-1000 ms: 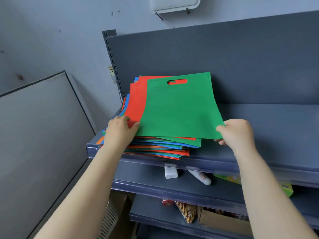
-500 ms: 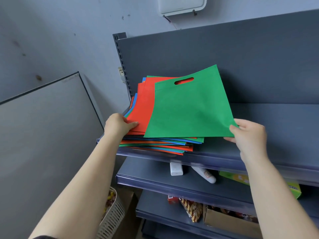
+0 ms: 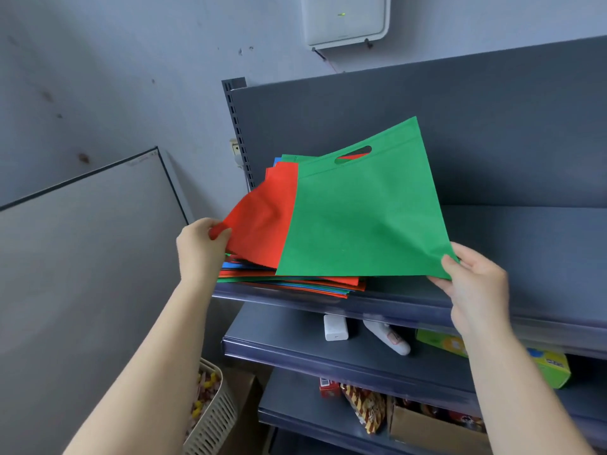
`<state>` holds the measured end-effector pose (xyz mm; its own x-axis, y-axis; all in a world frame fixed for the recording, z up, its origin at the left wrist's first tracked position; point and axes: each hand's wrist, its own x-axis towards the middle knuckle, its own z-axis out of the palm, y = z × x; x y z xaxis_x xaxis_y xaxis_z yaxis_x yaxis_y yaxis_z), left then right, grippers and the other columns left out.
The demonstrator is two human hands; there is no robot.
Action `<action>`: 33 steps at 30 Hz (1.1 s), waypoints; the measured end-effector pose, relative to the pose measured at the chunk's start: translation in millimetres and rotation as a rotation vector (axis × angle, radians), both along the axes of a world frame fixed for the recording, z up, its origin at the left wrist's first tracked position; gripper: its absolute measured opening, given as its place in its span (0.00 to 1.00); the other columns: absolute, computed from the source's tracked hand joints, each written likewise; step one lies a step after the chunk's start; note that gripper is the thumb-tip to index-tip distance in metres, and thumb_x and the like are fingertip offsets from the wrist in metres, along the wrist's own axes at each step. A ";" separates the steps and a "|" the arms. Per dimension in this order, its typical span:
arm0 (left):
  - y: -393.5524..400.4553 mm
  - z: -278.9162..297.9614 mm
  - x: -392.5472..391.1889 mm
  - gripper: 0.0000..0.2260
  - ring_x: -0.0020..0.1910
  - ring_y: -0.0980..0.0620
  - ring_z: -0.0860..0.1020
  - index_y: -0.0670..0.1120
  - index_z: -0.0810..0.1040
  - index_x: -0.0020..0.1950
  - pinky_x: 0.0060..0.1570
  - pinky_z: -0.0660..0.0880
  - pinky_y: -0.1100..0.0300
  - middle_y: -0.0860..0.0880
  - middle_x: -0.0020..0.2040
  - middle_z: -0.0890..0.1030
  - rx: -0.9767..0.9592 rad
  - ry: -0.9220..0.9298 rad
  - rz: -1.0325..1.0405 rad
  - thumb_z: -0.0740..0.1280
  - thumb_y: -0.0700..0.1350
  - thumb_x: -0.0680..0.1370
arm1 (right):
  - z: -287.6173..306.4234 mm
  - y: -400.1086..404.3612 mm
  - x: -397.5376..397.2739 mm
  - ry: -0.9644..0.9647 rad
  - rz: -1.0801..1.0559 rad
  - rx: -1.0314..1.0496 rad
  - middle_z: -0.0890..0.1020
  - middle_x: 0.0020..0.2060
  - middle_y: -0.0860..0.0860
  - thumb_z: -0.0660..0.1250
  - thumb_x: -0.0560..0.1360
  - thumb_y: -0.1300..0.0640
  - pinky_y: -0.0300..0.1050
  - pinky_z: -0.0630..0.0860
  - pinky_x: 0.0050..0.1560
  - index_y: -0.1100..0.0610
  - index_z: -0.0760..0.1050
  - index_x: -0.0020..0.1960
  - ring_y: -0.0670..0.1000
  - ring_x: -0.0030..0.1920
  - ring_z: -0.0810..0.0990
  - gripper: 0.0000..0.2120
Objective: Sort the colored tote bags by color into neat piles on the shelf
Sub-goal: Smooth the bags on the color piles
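A green tote bag (image 3: 364, 218) with a cut-out handle is lifted off the stack, and my right hand (image 3: 473, 284) pinches its near right corner. Under it, a red tote bag (image 3: 262, 221) is raised at its near left corner, which my left hand (image 3: 200, 247) pinches. Both bags hang over a mixed stack of red, blue, green and orange tote bags (image 3: 295, 284) lying at the left end of the grey shelf (image 3: 525, 257). Most of the stack is hidden by the two lifted bags.
The shelf's right part is bare, with a dark back panel (image 3: 476, 126) behind. The lower shelf holds a white box (image 3: 335, 327), a white bottle (image 3: 391, 338) and a green carton (image 3: 548, 369). A white basket (image 3: 213, 418) stands below left, next to a leaning grey board (image 3: 82, 257).
My right hand has raised the green bag higher and moved it to the right. My left hand went from resting on the stack to pinching and lifting the red bag's corner.
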<state>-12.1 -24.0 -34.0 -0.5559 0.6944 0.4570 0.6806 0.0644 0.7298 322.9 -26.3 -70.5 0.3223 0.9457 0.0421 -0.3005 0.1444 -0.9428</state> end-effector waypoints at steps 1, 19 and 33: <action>-5.5 0.6 -0.7 0.04 0.31 0.44 0.81 0.43 0.78 0.41 0.41 0.80 0.49 0.42 0.35 0.81 0.063 -0.107 -0.017 0.68 0.37 0.75 | 2.1 -2.5 -1.6 0.028 0.009 0.012 0.82 0.45 0.48 0.59 0.78 0.70 0.34 0.80 0.38 0.54 0.76 0.59 0.45 0.45 0.82 0.17; -179.0 5.1 -37.9 0.05 0.33 0.59 0.80 0.43 0.74 0.43 0.36 0.78 0.66 0.54 0.32 0.82 0.845 -0.924 0.146 0.64 0.37 0.79 | 42.9 -55.5 -135.9 0.397 0.331 0.017 0.80 0.48 0.47 0.61 0.78 0.69 0.35 0.79 0.35 0.49 0.75 0.47 0.47 0.49 0.80 0.14; -421.5 19.1 -102.7 0.09 0.28 0.61 0.78 0.47 0.69 0.40 0.29 0.76 0.67 0.54 0.29 0.81 1.178 -0.779 0.670 0.64 0.37 0.78 | 58.6 -190.5 -315.2 0.445 0.964 -0.020 0.85 0.38 0.46 0.61 0.76 0.67 0.37 0.79 0.35 0.53 0.84 0.38 0.45 0.39 0.84 0.18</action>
<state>-114.8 -445.5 -14.9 -0.9552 -0.2959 0.0074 0.2072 -0.6505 0.7307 7.7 -216.8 -12.0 -0.5812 0.8092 0.0866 -0.5985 -0.3529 -0.7193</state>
